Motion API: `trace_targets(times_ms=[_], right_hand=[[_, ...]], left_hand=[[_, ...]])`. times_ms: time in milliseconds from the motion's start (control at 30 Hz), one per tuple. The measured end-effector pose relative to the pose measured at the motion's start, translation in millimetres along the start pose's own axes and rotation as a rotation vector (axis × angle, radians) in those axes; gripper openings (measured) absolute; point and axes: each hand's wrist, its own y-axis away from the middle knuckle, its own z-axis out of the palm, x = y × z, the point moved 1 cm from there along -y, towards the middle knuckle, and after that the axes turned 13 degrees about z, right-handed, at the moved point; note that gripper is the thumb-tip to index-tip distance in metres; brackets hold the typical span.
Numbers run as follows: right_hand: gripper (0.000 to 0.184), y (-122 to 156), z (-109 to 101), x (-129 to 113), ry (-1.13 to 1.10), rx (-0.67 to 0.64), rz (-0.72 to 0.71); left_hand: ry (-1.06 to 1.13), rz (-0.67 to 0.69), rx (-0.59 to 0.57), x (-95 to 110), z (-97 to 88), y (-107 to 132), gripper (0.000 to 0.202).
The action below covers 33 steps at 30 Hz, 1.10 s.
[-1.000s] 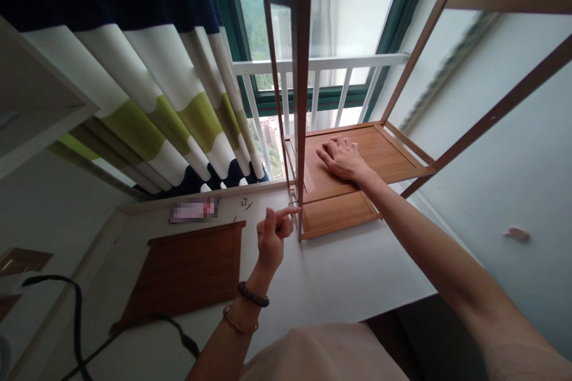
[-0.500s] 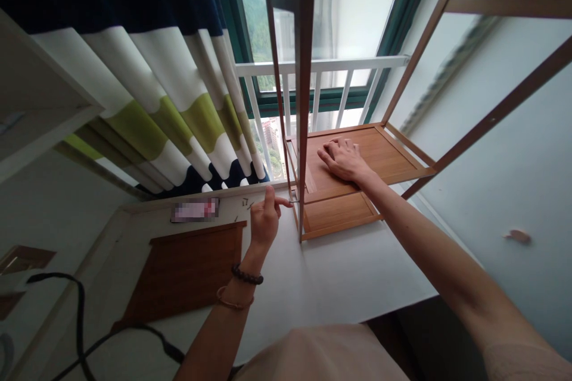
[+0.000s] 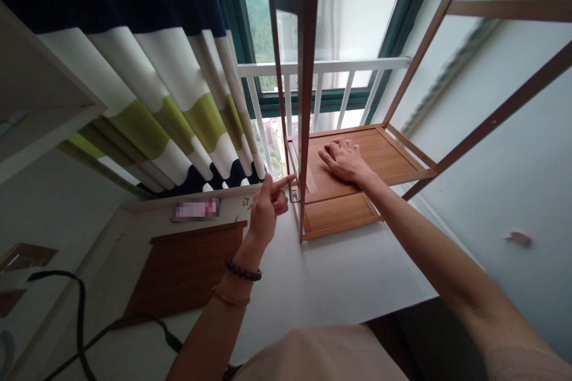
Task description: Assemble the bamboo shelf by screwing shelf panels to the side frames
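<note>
1. Wooden rack (image 3: pixel 339 212) stands on table (image 3: pixel 344 271); judged light, stiff; best held by uprights (image 3: pixel 306 83)
2. Right hand (image 3: pixel 345 161) released, resting on shelf panel (image 3: pixel 388 152)
3. Left hand (image 3: pixel 264 212), index extended near rack; grip cannot be told

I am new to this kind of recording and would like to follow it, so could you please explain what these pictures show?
There is no machine here: you see a person's two bare hands, through one camera worn on the head, looking forward and down. The right hand rests, fingers spread, on a board of the wooden rack. The left hand points its index finger towards the rack's near post, beside a small bent metal piece; whether they touch is hard to tell. Neither hand clearly grips anything. On the white surface lie a loose wooden board, a few small screw-like pieces and a blurred flat object.
</note>
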Motion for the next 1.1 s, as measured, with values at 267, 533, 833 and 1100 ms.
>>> trace_targets(times_ms=[267, 533, 833, 1100], right_hand=[[0.058, 0.2, -1.9, 0.4, -0.017, -0.031, 0.005], [0.059, 0.5, 0.4, 0.0, 0.002, -0.008, 0.005], [0.058, 1.5, -4.3, -1.1, -0.007, -0.039, 0.009], [0.058, 1.0, -1.3, -0.6, -0.003, -0.021, 0.005]], left_hand=[[-0.172, 0.142, -0.031, -32.5, -18.8, 48.2, 0.061], [-0.325, 0.055, 0.018, -25.1, -14.9, 13.9, 0.068], [0.016, 0.085, 0.022, -37.2, -8.9, 51.0, 0.058], [-0.228, 0.034, 0.148, -34.2, -9.8, 19.8, 0.062]])
